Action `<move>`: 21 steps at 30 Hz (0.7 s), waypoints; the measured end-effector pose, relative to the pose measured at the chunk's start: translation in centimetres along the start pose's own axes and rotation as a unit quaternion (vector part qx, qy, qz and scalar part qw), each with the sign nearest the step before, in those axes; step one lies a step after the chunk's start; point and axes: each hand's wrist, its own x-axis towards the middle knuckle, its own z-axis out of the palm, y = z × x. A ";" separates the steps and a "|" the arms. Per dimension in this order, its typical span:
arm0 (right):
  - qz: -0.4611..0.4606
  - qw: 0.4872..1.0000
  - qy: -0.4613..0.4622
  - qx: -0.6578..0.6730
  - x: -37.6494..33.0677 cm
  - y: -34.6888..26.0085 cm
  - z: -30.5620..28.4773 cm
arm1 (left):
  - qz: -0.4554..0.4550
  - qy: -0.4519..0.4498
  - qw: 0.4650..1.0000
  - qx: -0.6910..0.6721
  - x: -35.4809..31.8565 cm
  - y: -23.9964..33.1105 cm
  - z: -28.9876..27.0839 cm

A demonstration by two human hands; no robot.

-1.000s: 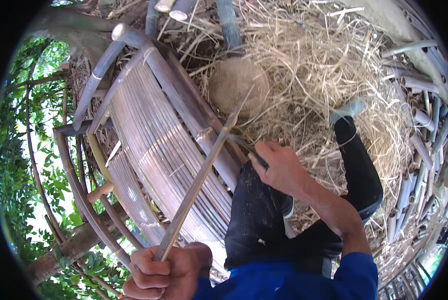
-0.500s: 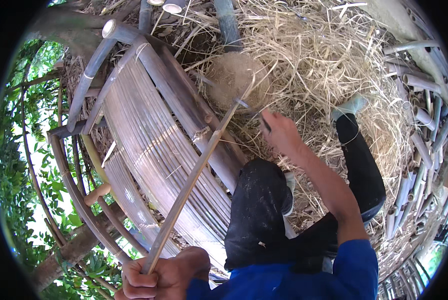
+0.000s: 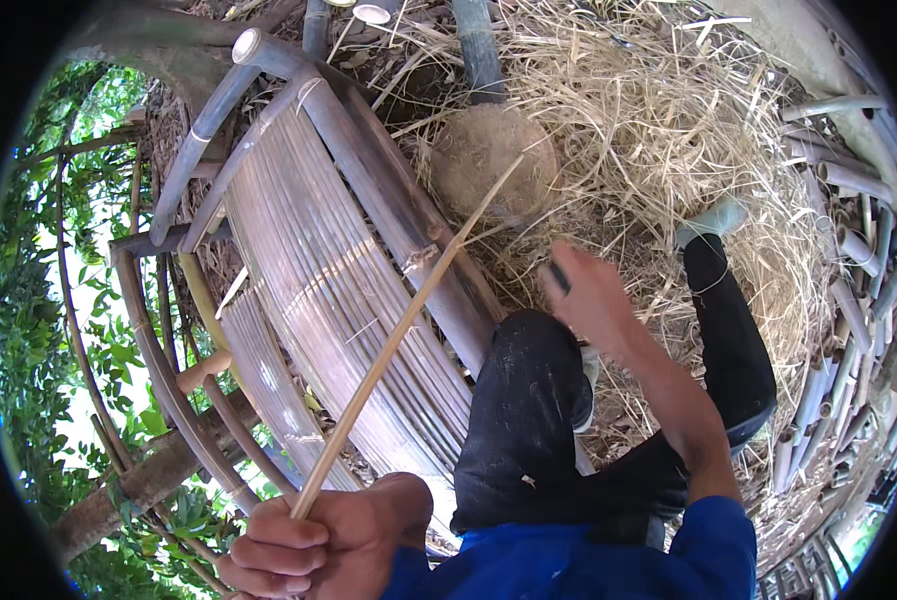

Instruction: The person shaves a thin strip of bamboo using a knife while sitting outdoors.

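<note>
Left hand (image 3: 333, 535) grip: fingers curled tight around the near end of a thin bamboo strip (image 3: 408, 325), fist low in the view, just left of the blue sleeve (image 3: 608, 555). The strip runs straight up and to the right from the fist, crossing over the slatted bamboo panel (image 3: 308, 290) and ending above the round fibrous clump (image 3: 483, 165) on the ground. Held by one end only, so its length hangs free; the far tip looks to be in the air, though I cannot tell whether it touches the clump.

Right hand (image 3: 588, 295) grip: blurred, seen from the back, fingers bent. A dark, narrow thing shows at the knuckles, possibly a tool handle; too smeared to tell what it is or whether the fingers are clamped on it. The hand sits above the bent knee in black trousers (image 3: 533, 400), near the strip's upper part but apart from it.

The panel leans tilted, its thin slats packed side by side between thicker bamboo poles (image 3: 378, 190), so the strip lies roughly along the frame.

Loose dry straw (image 3: 648, 120) covers the ground beyond the knee. No container is visible; cut bamboo tubes (image 3: 858, 270) are stacked along the right edge, open ends showing hollow. Green foliage (image 3: 38, 340) at left.
</note>
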 end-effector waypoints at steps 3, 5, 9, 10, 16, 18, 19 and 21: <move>-0.142 0.990 -0.003 0.018 -2.6 -8.5 -3.3 | 0.003 -0.005 1.000 0.007 -0.3 0.5 0.7; -0.181 0.982 -0.001 0.056 -3.6 -10.1 -4.3 | 0.000 0.003 1.000 0.007 -0.8 0.4 0.9; -0.150 0.988 0.018 0.041 -2.1 -7.0 -2.0 | 0.007 -0.001 0.999 0.037 -0.8 0.3 1.0; -0.057 0.998 0.002 0.005 -1.0 -6.1 -1.6 | 0.013 -0.009 0.999 0.032 -0.7 0.0 0.9; -0.090 0.996 0.005 -0.002 -1.3 -4.5 -0.6 | 0.028 0.110 0.991 0.067 -1.2 0.0 2.1; -0.058 0.998 -0.013 -0.010 0.1 -0.9 1.0 | 0.023 0.093 0.994 0.052 -1.3 -0.5 1.8; -0.011 0.999 -0.027 -0.014 1.4 1.8 2.3 | 0.027 0.072 0.996 0.039 -1.0 -0.3 1.7; 0.076 0.996 -0.044 -0.035 3.0 8.4 4.0 | 0.015 0.060 0.998 0.015 -0.9 0.1 1.4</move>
